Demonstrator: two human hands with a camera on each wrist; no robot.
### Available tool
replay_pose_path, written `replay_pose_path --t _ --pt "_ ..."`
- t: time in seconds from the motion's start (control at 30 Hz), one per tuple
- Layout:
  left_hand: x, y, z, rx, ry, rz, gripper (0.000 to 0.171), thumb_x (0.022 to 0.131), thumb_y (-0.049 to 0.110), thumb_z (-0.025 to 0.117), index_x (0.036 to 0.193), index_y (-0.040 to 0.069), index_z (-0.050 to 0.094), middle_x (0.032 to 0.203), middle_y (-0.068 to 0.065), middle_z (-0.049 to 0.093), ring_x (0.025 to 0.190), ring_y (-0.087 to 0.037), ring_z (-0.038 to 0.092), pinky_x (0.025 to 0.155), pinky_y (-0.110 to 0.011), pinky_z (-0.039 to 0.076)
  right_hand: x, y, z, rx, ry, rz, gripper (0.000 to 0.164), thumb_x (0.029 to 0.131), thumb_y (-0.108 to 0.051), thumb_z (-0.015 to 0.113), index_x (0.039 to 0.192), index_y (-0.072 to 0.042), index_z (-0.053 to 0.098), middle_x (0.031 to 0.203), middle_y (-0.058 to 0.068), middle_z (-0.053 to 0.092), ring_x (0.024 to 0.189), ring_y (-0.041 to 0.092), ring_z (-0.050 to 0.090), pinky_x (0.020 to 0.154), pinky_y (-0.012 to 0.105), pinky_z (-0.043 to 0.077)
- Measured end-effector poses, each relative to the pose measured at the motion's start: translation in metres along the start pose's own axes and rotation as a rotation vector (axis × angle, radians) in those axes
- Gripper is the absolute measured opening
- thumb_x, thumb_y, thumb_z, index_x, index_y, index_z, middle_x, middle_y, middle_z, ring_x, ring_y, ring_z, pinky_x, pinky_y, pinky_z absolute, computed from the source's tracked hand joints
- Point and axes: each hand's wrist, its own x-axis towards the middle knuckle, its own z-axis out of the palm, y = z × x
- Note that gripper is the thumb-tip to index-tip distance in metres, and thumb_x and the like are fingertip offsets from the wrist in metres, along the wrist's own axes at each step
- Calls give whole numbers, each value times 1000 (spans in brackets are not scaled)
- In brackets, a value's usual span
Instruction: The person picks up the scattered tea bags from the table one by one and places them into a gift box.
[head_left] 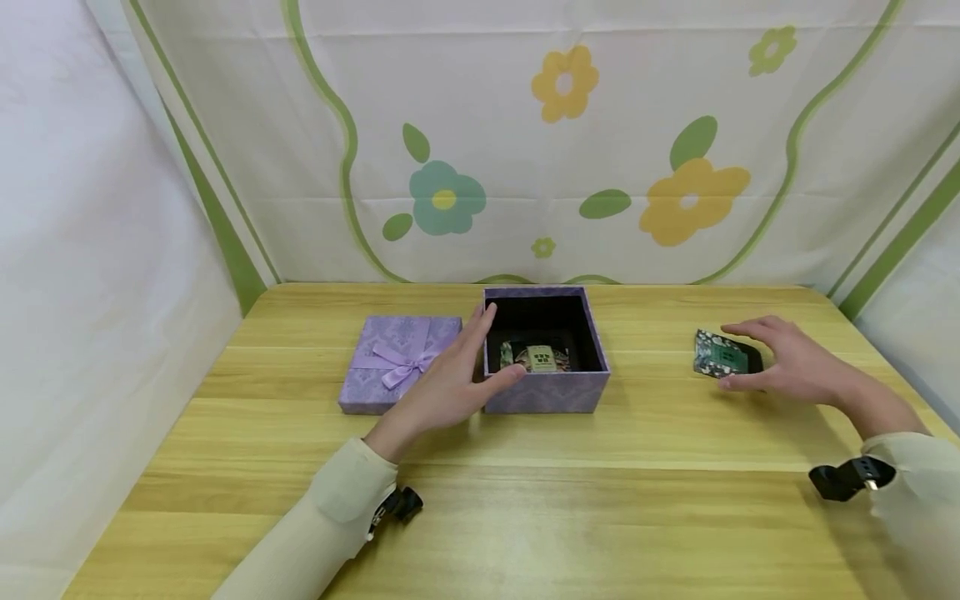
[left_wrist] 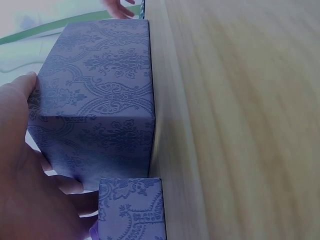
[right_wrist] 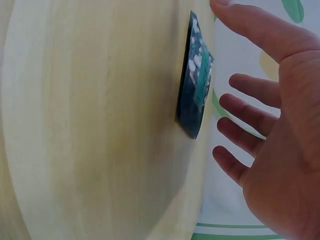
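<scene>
A lidless purple patterned box (head_left: 546, 395) with a dark inside stands at the table's back middle. In it lies a dark floral packet (head_left: 542, 358) with a yellow-green label. My left hand (head_left: 450, 375) rests at the box's near left corner; its thumb touches the top front edge and its fingers, fairly straight, lie along the left side. On the right, a small dark floral packet (head_left: 722, 357) with a green label lies on the table. Around but apart from it, my right hand (head_left: 798, 363) has thumb and fingers spread, holding nothing in the right wrist view.
The purple box lid (head_left: 367, 385) with a ribbon bow lies left of the box, partly under my left hand and forearm. A flowered white cloth (head_left: 510, 150) hangs behind the wooden table (head_left: 570, 517). Each sleeve bears a black strap (head_left: 847, 478) at the wrist.
</scene>
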Motion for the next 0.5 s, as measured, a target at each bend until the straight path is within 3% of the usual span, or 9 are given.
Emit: replay_pose_path --t 0.5 --pt "0 0 1 5 -5 -15 99 96 81 52 170 45 -3 179 15 -7 166 -30 14 127 -68 25 5 28 8 6 -33 32 102 86 -42 87 159 9 37 156 45 27 138 68 27 102 80 32"
